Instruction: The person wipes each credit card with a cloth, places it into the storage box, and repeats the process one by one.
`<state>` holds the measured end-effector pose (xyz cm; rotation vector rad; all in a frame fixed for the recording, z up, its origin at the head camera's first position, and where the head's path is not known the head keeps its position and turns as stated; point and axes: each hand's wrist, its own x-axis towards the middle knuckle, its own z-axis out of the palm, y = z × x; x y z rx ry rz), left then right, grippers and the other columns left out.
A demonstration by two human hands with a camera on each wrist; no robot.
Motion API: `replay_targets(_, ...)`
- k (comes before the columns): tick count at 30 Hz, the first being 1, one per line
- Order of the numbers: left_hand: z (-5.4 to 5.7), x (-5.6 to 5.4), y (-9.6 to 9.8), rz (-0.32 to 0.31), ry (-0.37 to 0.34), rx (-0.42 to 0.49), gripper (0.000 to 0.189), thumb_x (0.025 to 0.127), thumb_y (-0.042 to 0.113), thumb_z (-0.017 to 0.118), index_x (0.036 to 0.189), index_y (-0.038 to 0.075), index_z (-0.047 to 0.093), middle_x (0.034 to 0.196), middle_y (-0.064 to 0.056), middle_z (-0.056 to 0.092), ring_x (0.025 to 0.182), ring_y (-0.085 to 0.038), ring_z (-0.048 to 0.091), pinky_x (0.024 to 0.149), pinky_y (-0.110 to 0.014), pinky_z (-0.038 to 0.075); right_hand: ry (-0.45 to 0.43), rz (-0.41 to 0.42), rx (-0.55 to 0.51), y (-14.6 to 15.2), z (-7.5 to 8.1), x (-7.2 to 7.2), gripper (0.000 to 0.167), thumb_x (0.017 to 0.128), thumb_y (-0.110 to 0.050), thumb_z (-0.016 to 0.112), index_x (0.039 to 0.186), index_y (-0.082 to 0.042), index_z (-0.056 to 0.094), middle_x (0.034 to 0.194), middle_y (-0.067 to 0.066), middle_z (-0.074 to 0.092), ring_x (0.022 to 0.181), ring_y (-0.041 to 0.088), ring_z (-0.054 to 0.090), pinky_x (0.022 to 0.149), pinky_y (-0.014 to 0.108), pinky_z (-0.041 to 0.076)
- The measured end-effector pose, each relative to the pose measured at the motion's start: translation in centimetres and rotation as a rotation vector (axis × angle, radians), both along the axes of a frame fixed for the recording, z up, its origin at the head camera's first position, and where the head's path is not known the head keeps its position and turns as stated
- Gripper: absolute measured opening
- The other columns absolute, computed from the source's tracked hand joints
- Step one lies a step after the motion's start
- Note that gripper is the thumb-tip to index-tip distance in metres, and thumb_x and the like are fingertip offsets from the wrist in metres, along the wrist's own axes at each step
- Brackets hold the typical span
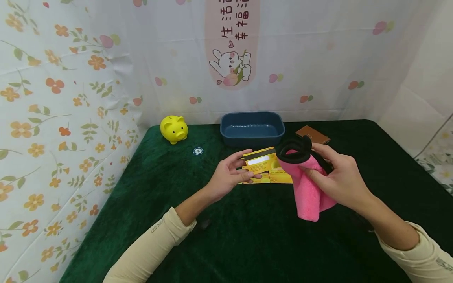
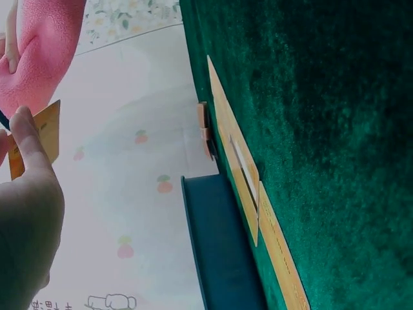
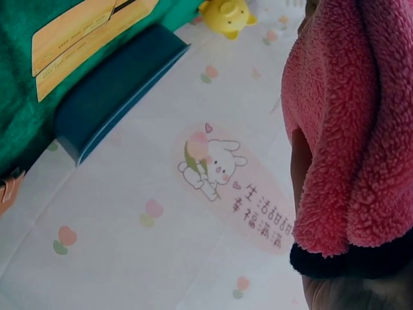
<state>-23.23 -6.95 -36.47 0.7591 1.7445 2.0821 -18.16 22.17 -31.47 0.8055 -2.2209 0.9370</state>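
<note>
Yellow piggy bank [image 1: 174,129] near a chip [image 1: 198,151]; brown wallet [image 1: 314,135] beside blue basin [image 1: 252,141]

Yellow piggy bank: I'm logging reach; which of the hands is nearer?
Left. In the head view, the left hand is right of the piggy bank; the right hand is farther right.

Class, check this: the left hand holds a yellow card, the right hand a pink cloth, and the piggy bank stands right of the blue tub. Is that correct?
Not quite: the piggy bank stands left of the blue tub, as the head view shows. The left hand does hold a yellow card, and the right hand a pink cloth.
</note>
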Motion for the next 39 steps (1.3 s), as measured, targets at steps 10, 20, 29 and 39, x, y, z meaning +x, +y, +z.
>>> replay_targets(10,0.0,0.2,0.4,-0.03,0.047,0.028,0.057,0.096,-0.008,0.054,0.149,0.002,0.035,0.133,-0.03,0.056,0.097,-0.021,0.072,0.085,-0.032,0.057,-0.062,-0.008,0.062,-0.5,-0.4,0.3,0.062,0.073,0.011,0.078,0.131,-0.003,0.059,0.099,0.008,0.071,0.069,0.007,0.056,0.06,0.013,0.046)
replay_targets(20,0.3,0.1,0.9,-0.022,0.138,0.002,0.056,0.096,-0.009,0.056,0.148,0.0,0.036,0.129,-0.03,0.059,0.098,-0.027,0.071,0.082,-0.033,0.058,-0.058,0.061,0.105,-1.6,-0.1,0.7,0.063,0.074,0.009,0.079,0.132,-0.007,0.059,0.089,-0.003,0.066,0.066,0.006,0.052,0.056,0.016,0.042)
replay_targets(29,0.3,0.2,0.8,-0.025,0.148,-0.018,0.055,0.095,-0.008,0.058,0.146,0.003,0.039,0.131,-0.027,0.059,0.1,-0.03,0.071,0.08,-0.031,0.058,-0.051,-0.001,0.082,-1.3,-0.2,0.4,0.058,0.074,0.009,0.077,0.129,0.0,0.059,0.098,0.01,0.071,0.066,0.008,0.054,0.056,0.014,0.043)
replay_targets(39,0.3,0.2,0.6,-0.043,0.192,-0.048,0.056,0.095,-0.008,0.058,0.146,0.0,0.039,0.128,-0.028,0.06,0.099,-0.029,0.071,0.079,-0.03,0.058,-0.065,-0.068,0.055,-1.2,-0.1,0.0,0.057,0.077,0.008,0.078,0.13,0.0,0.059,0.11,0.017,0.071,0.074,0.012,0.064,0.066,0.009,0.048)
